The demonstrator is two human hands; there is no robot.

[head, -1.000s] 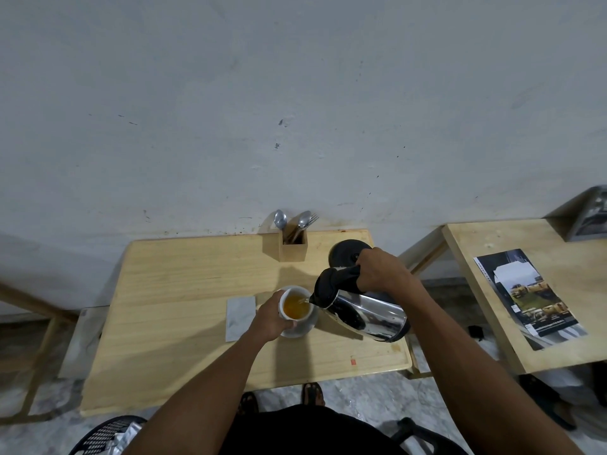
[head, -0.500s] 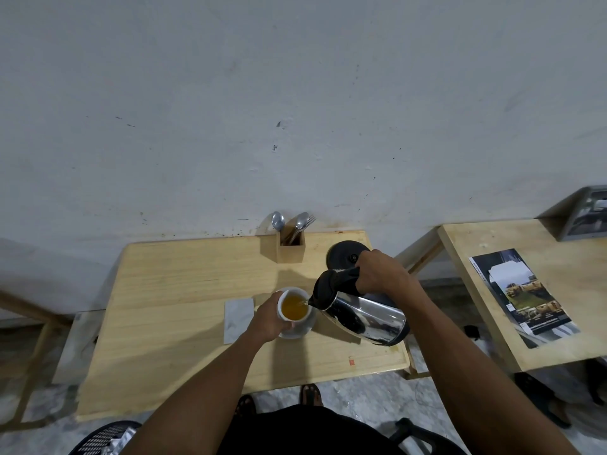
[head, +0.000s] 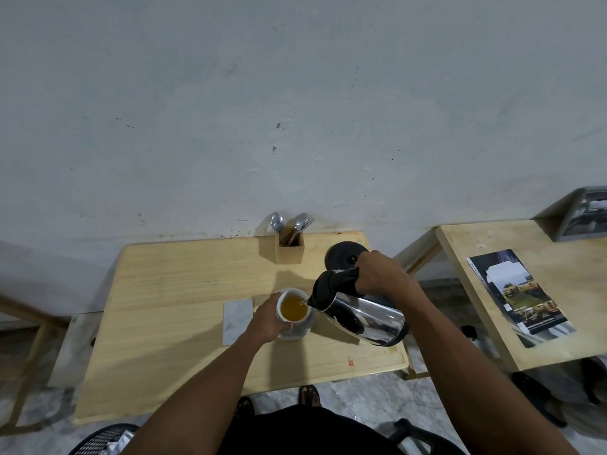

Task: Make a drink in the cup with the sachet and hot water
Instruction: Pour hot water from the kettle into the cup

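Note:
A white cup (head: 293, 308) holding amber liquid stands on a white saucer (head: 301, 331) near the middle of the wooden table (head: 170, 290). My left hand (head: 267, 318) wraps the cup's left side. My right hand (head: 377, 274) grips the black handle of a steel kettle (head: 361, 315), which is tilted left with its spout at the cup's rim; a thin stream runs into the cup. A flat grey sachet (head: 237, 320) lies on the table just left of my left hand.
A wooden holder with spoons and a fork (head: 289, 244) stands at the table's back edge by the wall. The black kettle base (head: 345, 254) sits behind my right hand. A second table (head: 476, 257) on the right carries a brochure (head: 517, 290).
Both hands, the cup and the tilted kettle keep their places. The amber liquid in the cup looks slightly higher. The view has shifted a little.

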